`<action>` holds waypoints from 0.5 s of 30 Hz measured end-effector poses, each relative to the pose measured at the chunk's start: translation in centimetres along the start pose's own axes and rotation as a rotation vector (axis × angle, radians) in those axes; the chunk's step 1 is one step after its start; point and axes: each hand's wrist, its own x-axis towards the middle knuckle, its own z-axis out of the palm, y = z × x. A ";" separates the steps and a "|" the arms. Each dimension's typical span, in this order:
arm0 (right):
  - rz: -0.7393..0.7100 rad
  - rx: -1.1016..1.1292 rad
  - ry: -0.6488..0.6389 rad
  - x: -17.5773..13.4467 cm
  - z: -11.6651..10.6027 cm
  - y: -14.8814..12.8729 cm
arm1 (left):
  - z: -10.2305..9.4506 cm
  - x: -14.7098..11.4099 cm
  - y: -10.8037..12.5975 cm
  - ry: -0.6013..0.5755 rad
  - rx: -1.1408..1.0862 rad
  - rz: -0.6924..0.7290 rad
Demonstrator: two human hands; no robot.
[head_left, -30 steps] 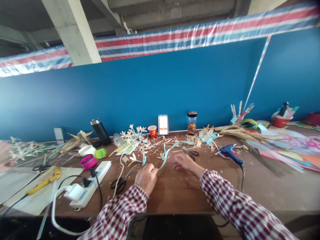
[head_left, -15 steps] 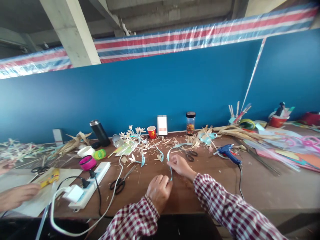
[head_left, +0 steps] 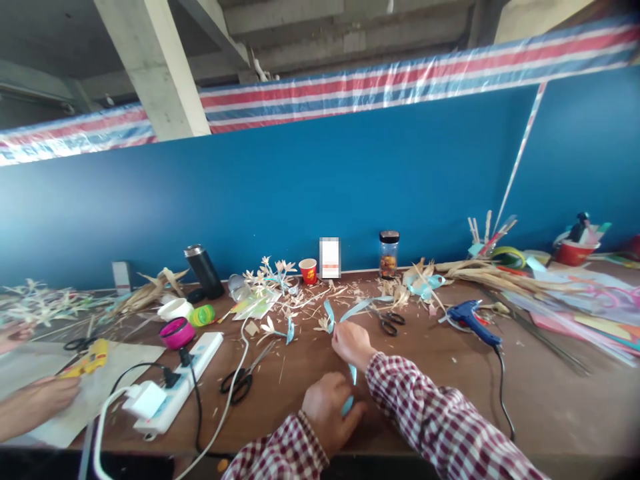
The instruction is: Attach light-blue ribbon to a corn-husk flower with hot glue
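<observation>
**Bright, even daylight; blur and bending at the edges**

The scene is bright and evenly lit, with soft daylight that seems to come from the right side. The blue wall [head_left: 310, 187] is lighter at the right and darker at the left. Shadows on the surface [head_left: 440, 373] are weak and short. The striped plastic sheet [head_left: 380, 83] shows white glare. The wide lens bends straight lines near the edges. The corners are dark and blurred, and the lower right is out of focus.

Both hands [head_left: 330, 410] [head_left: 351, 341] closed, near together
</observation>
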 end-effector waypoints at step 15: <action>0.013 -0.114 0.003 0.2 1.3 -0.4 | 0.6 7.2 -6.7 0.091 -0.833 -1.000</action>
